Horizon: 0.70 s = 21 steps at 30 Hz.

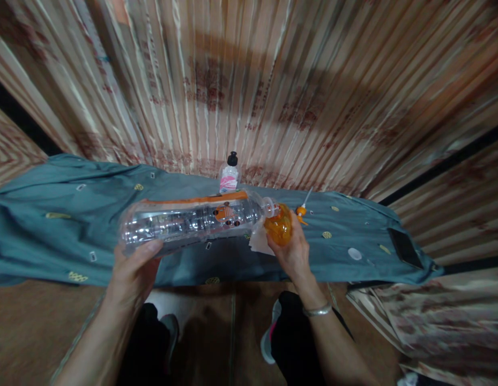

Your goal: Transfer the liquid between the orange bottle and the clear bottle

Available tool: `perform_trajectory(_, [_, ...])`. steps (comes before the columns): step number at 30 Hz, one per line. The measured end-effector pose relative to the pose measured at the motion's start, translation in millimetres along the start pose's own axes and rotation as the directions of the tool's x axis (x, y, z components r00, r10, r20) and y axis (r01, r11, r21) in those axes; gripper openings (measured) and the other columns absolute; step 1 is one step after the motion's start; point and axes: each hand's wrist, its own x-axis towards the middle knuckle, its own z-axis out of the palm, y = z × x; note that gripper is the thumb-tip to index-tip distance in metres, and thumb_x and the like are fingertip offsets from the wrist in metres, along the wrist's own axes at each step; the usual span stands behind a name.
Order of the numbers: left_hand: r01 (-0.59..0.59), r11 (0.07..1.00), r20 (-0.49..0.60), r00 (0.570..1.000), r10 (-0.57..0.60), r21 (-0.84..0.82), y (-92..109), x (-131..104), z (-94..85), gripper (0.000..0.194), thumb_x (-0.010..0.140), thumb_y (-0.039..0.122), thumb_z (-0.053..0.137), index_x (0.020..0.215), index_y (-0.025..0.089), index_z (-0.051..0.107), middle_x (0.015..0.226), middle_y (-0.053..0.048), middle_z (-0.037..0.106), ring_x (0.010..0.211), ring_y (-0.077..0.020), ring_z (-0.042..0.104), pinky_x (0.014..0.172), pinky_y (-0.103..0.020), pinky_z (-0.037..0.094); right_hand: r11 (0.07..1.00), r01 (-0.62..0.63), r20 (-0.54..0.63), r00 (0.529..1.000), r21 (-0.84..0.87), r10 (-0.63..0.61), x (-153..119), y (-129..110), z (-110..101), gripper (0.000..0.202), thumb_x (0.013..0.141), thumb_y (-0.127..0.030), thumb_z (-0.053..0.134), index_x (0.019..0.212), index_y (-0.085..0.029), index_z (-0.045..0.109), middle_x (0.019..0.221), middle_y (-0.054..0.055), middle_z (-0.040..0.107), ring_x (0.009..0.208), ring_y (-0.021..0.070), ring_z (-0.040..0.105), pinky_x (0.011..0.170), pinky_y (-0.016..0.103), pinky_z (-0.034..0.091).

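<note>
My left hand [136,268] is wrapped round the base end of a large clear plastic bottle [188,222] with an orange label. The bottle is tipped almost level, its neck pointing right. My right hand [292,249] grips a small translucent orange bottle [280,228], right at the mouth of the large one; whether the two necks touch is hard to tell. Just beyond my right hand, an orange spray head [300,211] with a thin pale tube lies on the cloth. Under the bottles is a white piece of paper [260,241], partly hidden.
A small bottle with a black cap and pink label [229,178] stands at the back of the teal-covered table [108,225]. Toward the right end lie a clear round lid-like disc [354,253] and a dark phone [405,247]. A patterned curtain [240,91] hangs behind.
</note>
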Motion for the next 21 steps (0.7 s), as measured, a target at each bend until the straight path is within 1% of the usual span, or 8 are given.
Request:
perform_trajectory(4, [-0.012, 1.000, 0.003, 1.000, 0.012, -0.027, 0.2, -0.5, 0.5, 0.098, 0.041, 0.040, 0.107, 0.133, 0.033, 0.075, 0.099, -0.004, 0.083, 0.082, -0.0267, 0.078, 0.087, -0.044, 0.068, 1.000, -0.018, 0.019, 1.000, 0.006, 0.018, 0.0, 0.0, 0.0, 0.088, 0.088, -0.033, 0.075, 0.166, -0.018, 0.037, 0.157, 0.019, 0.063, 0.144, 0.0336, 0.064, 0.119, 0.054, 0.057])
perform_trajectory(8, [-0.017, 0.999, 0.014, 1.000, 0.017, -0.043, -1.8, 0.1, -2.4, 0.095, 0.044, 0.039, 0.107, 0.134, 0.033, 0.075, 0.097, -0.004, 0.083, 0.085, -0.0289, 0.079, 0.087, -0.046, 0.068, 1.000, -0.019, 0.017, 1.000, 0.005, 0.019, -0.1, 1.2, 0.3, 0.088, 0.087, -0.034, 0.075, 0.165, -0.017, 0.038, 0.155, 0.020, 0.064, 0.143, 0.0344, 0.064, 0.117, 0.055, 0.058])
perform_trajectory(10, [-0.019, 0.999, 0.025, 0.999, 0.020, -0.050, -2.1, 0.5, -3.3, 0.096, 0.046, 0.038, 0.107, 0.136, 0.034, 0.074, 0.100, -0.004, 0.083, 0.086, -0.0299, 0.079, 0.087, -0.047, 0.068, 1.000, -0.012, 0.008, 1.000, 0.001, 0.012, -0.2, 1.4, 0.4, 0.088, 0.087, -0.033, 0.076, 0.165, -0.018, 0.039, 0.155, 0.020, 0.065, 0.143, 0.0342, 0.065, 0.117, 0.055, 0.059])
perform_trajectory(15, [-0.033, 0.999, 0.054, 0.998, 0.035, -0.038, 0.2, -0.2, -1.1, 0.108, 0.048, 0.039, 0.107, 0.147, 0.035, 0.066, 0.110, -0.006, 0.083, 0.089, -0.0296, 0.080, 0.088, -0.045, 0.068, 1.000, 0.001, -0.001, 1.000, 0.009, -0.001, 0.3, 0.0, 0.3, 0.087, 0.088, -0.033, 0.075, 0.165, -0.018, 0.038, 0.155, 0.020, 0.065, 0.144, 0.0338, 0.065, 0.117, 0.054, 0.059])
perform_trajectory(21, [-0.024, 0.999, 0.022, 0.999, 0.025, -0.028, 1.1, -1.7, 3.1, 0.113, 0.042, 0.043, 0.109, 0.146, 0.035, 0.067, 0.109, -0.005, 0.083, 0.084, -0.0283, 0.079, 0.086, -0.044, 0.068, 1.000, -0.005, -0.001, 1.000, 0.008, 0.005, 0.0, -0.5, 0.1, 0.088, 0.088, -0.033, 0.075, 0.166, -0.018, 0.038, 0.156, 0.019, 0.064, 0.144, 0.0337, 0.064, 0.118, 0.054, 0.059])
